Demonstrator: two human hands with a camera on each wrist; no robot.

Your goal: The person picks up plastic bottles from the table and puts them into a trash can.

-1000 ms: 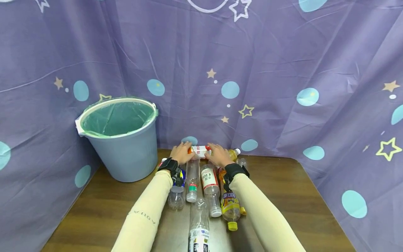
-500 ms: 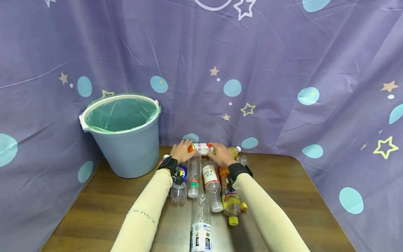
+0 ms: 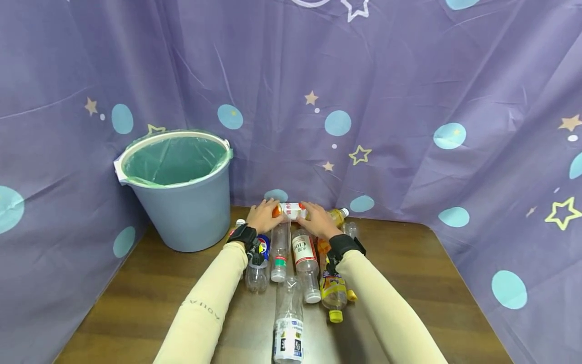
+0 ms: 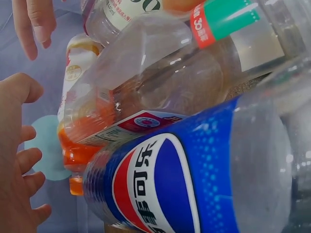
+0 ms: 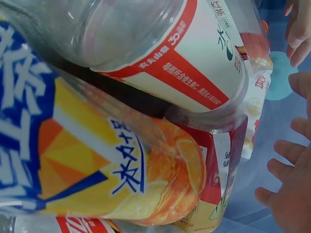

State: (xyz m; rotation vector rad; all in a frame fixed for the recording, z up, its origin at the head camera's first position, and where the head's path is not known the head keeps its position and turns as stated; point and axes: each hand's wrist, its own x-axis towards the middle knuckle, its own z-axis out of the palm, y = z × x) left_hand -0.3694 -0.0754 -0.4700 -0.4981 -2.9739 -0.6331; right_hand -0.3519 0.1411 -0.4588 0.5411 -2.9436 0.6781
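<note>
At the back of the table, my left hand (image 3: 262, 216) and right hand (image 3: 318, 221) flank a lying bottle (image 3: 292, 210) with a white and red label and orange cap. Both hands have spread fingers and grip nothing; in the left wrist view, a gap separates the left fingers from the orange cap (image 4: 76, 185). Beneath and before the hands lie several plastic bottles: a Pepsi bottle (image 4: 209, 170) by the left wrist, a clear bottle (image 3: 279, 247) with a green and red label band, a red-and-white-labelled bottle (image 3: 304, 250), and a yellow-labelled bottle (image 5: 121, 170) under the right wrist.
A grey bucket (image 3: 200, 222) with a green liner bag stands at the back left. One clear bottle (image 3: 288, 313) lies nearest the front. A yellow-tinted bottle (image 3: 338, 216) and another clear bottle (image 3: 350, 230) lie beyond the right wrist. A purple curtain (image 3: 386, 101) hangs behind the wooden table (image 3: 409, 283).
The head view has shifted slightly, so the bucket and bottles appear higher up. Both hands stay beside the white-and-red-labelled bottle, their fingers still spread.
</note>
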